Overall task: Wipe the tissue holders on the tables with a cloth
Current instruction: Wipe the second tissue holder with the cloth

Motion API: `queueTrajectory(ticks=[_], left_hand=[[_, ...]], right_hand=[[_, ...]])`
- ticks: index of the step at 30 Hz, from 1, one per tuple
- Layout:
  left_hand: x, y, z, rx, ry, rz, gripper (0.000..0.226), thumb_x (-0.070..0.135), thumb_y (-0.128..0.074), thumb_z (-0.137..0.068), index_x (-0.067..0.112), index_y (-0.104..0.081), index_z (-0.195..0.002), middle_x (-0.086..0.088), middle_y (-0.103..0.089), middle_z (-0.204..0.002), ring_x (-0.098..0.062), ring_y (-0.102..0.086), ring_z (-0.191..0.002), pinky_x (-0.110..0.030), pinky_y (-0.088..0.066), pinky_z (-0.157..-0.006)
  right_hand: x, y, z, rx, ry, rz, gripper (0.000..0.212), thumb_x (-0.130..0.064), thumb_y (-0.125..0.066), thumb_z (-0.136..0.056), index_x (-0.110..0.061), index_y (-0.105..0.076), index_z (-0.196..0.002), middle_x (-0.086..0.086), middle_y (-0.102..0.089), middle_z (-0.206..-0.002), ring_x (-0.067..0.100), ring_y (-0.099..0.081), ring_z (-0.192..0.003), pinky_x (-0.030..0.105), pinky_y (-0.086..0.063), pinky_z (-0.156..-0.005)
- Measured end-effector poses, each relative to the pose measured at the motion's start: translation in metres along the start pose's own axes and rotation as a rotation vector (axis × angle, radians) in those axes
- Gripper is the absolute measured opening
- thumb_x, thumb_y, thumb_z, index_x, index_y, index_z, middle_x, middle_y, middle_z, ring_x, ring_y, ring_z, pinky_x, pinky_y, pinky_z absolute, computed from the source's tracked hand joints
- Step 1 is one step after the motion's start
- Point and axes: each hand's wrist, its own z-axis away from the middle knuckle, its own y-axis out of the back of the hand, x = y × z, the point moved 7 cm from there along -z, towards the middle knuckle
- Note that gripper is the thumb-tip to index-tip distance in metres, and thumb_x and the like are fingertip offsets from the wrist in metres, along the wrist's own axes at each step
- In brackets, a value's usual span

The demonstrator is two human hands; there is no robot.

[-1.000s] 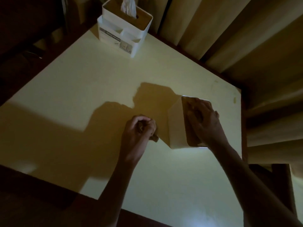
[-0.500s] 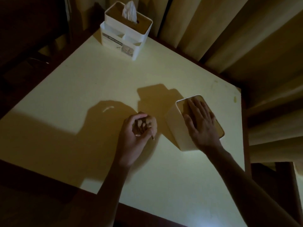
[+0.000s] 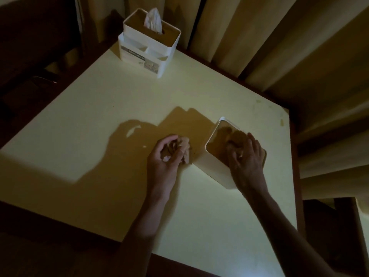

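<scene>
Dimly lit, a white tissue holder (image 3: 214, 166) with a brown top stands toward the right side of a pale surface (image 3: 99, 108), the person's right hand (image 3: 246, 158) resting on its lid with the fingers bent over the far part of the top; whether they pinch anything there cannot be told in this light, though the fingertips appear curled at what may be the lid's opening. Just beside the holder's left wall, the left hand (image 3: 165, 156) grips a crumpled cloth (image 3: 179, 146), fingers closed round the wad, close to the box but not plainly touching it. A second tissue holder (image 3: 149, 47), with a tissue standing out of its slot and a label on its front, sits well apart at the surface's far corner, against the curtains (image 3: 259, 37)

The risks look modest. The near holder appears light, and a sideways wipe from the cloth could slide or tip it if the right hand eases its downward hold. It also stands near the right edge, so a hard push that way could send it off. The wadded cloth offers little flat face, so streaks may be missed, and the heavy shadows make missed patches hard to see
</scene>
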Motion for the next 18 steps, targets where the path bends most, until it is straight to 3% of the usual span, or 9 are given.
queueTrajectory(ticks=[3,6,9,12,18], left_hand=[[0.001,-0.004,0.000,-0.031,0.038,0.024,0.028,0.023,-0.073,-0.081,0.030,-0.068,-0.108,0.010,-0.069,-0.109,-0.012,-0.066,-0.102,-0.041,-0.057,-0.085],[0.000,-0.004,-0.002,-0.087,0.072,0.067,0.032,0.024,-0.073,-0.081,0.025,-0.068,-0.112,0.005,-0.068,-0.113,-0.015,-0.065,-0.105,-0.038,-0.056,-0.084],[-0.003,-0.005,-0.005,-0.126,0.113,0.120,0.031,0.024,-0.074,-0.078,0.028,-0.069,-0.108,0.006,-0.069,-0.112,-0.014,-0.066,-0.104,-0.032,-0.056,-0.080],[-0.007,-0.008,-0.006,-0.164,0.170,0.200,0.030,0.016,-0.071,-0.079,0.026,-0.068,-0.107,0.004,-0.069,-0.110,-0.011,-0.067,-0.101,-0.024,-0.055,-0.075],[-0.010,-0.025,-0.005,-0.173,0.163,0.180,0.032,0.008,-0.071,-0.082,0.021,-0.067,-0.110,0.003,-0.068,-0.108,-0.009,-0.068,-0.094,-0.026,-0.056,-0.076]], right_hand=[[0.002,-0.014,0.003,-0.019,-0.038,0.127,0.072,-0.058,-0.022,-0.089,-0.024,-0.018,-0.152,0.006,-0.007,-0.161,0.024,-0.003,-0.147,0.045,-0.006,-0.118],[0.006,-0.016,0.000,-0.016,0.048,0.210,0.071,-0.064,-0.015,-0.090,-0.029,-0.014,-0.152,0.002,-0.004,-0.161,0.020,-0.001,-0.148,0.038,-0.001,-0.116],[0.010,-0.005,-0.010,-0.037,0.218,0.204,0.068,-0.064,-0.019,-0.092,-0.030,-0.025,-0.150,0.004,-0.020,-0.157,0.024,-0.018,-0.144,0.047,-0.020,-0.116],[0.019,0.007,-0.021,-0.064,0.364,0.135,0.059,-0.055,-0.035,-0.094,-0.027,-0.037,-0.146,0.006,-0.034,-0.140,0.025,-0.036,-0.131,0.054,-0.044,-0.099],[0.028,0.015,-0.037,-0.111,0.492,0.003,0.055,-0.046,-0.048,-0.093,-0.023,-0.045,-0.142,0.004,-0.037,-0.136,0.025,-0.040,-0.128,0.051,-0.047,-0.096]])
